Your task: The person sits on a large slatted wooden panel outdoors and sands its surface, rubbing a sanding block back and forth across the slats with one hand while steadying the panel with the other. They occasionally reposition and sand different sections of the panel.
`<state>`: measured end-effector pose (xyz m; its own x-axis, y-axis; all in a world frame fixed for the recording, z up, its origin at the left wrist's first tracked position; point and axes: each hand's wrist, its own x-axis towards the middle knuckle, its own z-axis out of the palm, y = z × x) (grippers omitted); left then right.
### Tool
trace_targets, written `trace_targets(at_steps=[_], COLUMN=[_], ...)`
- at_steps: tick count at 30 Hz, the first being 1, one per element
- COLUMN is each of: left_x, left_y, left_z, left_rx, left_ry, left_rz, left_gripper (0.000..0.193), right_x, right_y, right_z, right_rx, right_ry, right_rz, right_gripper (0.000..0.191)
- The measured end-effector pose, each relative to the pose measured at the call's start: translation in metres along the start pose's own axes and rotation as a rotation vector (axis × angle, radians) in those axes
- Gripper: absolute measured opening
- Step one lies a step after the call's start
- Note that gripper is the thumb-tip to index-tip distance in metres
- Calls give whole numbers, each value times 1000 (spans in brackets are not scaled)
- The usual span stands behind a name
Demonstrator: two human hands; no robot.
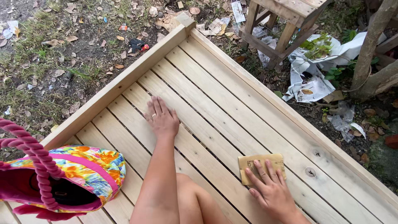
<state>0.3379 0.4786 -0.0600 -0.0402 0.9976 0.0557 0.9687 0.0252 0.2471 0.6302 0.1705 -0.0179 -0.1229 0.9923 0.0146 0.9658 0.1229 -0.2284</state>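
My left hand (161,118) lies flat, fingers together, on a slat of a pale wooden slatted frame (232,99). A ring shows on one finger. My right hand (270,188) presses a tan sheet of sandpaper (253,161) flat against a slat near the frame's right side, fingers spread over the sheet. My bare knee (199,203) rests on the slats between the two arms.
A bright floral bag with pink rope handles (62,178) sits on the slats at the lower left. Beyond the frame stand a wooden stool (282,25), crumpled newspaper (315,79), a thin tree trunk (373,45) and ground littered with dry leaves.
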Motion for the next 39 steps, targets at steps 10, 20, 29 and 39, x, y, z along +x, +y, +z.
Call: trace_targets(at_steps=[10, 20, 29, 39], left_x=[-10, -9, -6, -6], left_y=[4, 6, 10, 11], left_z=[-4, -10, -17, -21], left_rx=[-33, -43, -42, -57], left_ry=[-6, -16, -39, -87], left_rz=[-133, -153, -164, -192], left_gripper=[73, 74, 74, 73], right_x=[260, 340, 165, 230], right_y=[-58, -83, -48, -42], right_z=[42, 44, 11, -3], right_rx=[94, 106, 42, 32], right_ry=[-7, 20, -66, 5], right_rz=[-15, -53, 100, 168], right_gripper=[56, 53, 66, 76])
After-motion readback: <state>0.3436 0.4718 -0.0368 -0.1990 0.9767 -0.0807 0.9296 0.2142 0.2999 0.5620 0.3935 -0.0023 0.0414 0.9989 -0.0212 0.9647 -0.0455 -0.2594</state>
